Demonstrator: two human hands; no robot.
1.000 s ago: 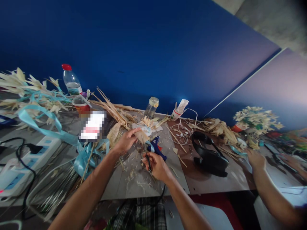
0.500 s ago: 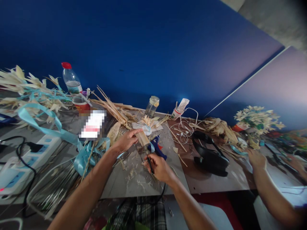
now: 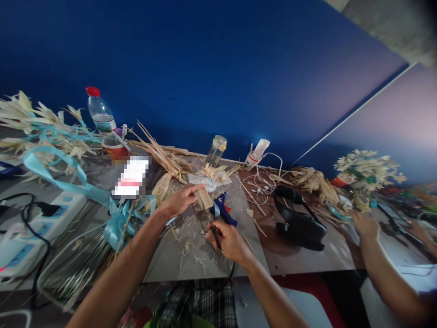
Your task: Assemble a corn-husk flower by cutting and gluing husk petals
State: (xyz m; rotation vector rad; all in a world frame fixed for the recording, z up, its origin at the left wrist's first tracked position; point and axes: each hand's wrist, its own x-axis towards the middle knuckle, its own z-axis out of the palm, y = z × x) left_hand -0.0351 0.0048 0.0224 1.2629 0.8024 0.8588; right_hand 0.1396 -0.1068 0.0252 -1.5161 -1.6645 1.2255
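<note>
Over a littered table (image 3: 164, 266) by a blue wall (image 3: 205, 68), hands (image 3: 179, 202) grip tan strip (image 3: 205, 199) left, tool (image 3: 215, 236) right.

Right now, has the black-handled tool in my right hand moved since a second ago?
Yes, slightly: the black-handled tool has shifted rightward and toward you, judged against the blue glue gun.

A flat, pale tan piece of dried husk (image 3: 204, 199), roughly rectangular, sits at the fingertips of your left hand (image 3: 183, 199), tilted with its lower end toward your right. Just below it, in the grip of your right hand (image 3: 227, 239), is a slim black-handled tool (image 3: 215, 235), slanting up toward the husk; whether its thin tip touches is unclear.
</note>
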